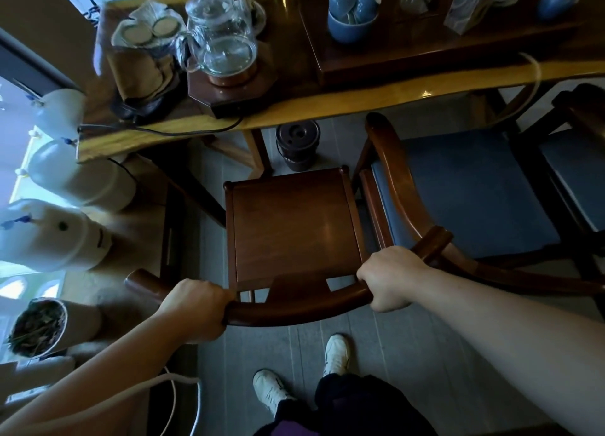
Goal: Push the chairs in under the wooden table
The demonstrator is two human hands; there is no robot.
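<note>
At the far left you have three pale water jugs stacked along the window side, and below them one white pot of dried leaves on the floor. Your left hand is closed in a full grip around the curved top rail of the wooden chair, near the rail's left end, with your fingers wrapped over it. That chair stands directly in front of you, its bare square seat wholly in view and clear of the wooden surface, whose near edge runs across above it; only the seat's front corners come near that edge. On the surface at the left sits one glass teapot on a wooden base, with a bundle of wrapped items just beside it. Under the surface, beyond the seat, stands one dark round bin. Your two white shoes are planted on the grey floor behind the chair. Your right hand is likewise closed in a grip on the same rail near its right end, so both hands hold one chair. Just beside it on the right is a second chair with a blue cushion, its front tucked beneath the surface, and part of a third chair shows at the right edge. Above them, on the surface, a blue bowl holding blue cups sits on a dark tray.
</note>
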